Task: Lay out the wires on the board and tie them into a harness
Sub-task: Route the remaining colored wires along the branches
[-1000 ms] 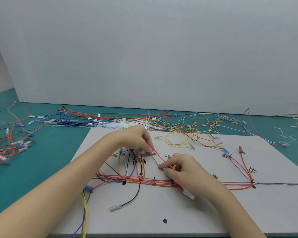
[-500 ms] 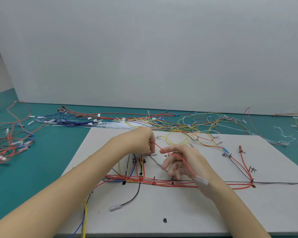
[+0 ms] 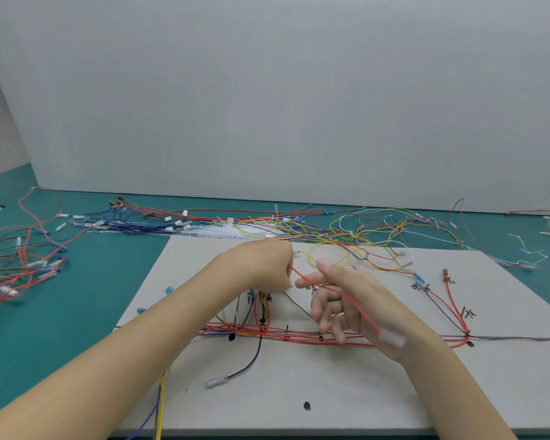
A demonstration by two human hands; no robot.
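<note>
With the left hand (image 3: 267, 265) pinching one end of the red wire (image 3: 340, 295) above the board (image 3: 362, 392), the open-fingered right hand (image 3: 346, 304) should draw it taut, then lay it along the marked trunk.

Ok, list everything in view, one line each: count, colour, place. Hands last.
board: one, pale grey with black marks and labels, near centre on the table.
table: one, teal, under everything.
wall: one, pale grey, behind the table.
laid wires: several, mostly red with yellow, blue and black, running across the board.
black wire: one, clear end sleeve, trailing toward the board's near edge.
loose wires: many, yellow, red, white and blue, along the board's far edge.
wire pile: many, red and blue, far left on the table.
cable ties: a few, white, far right on the table.
red wire: one, stretched between the hands.
left hand: pinches the red wire.
right hand: fingers spread, wire crossing it.
</note>
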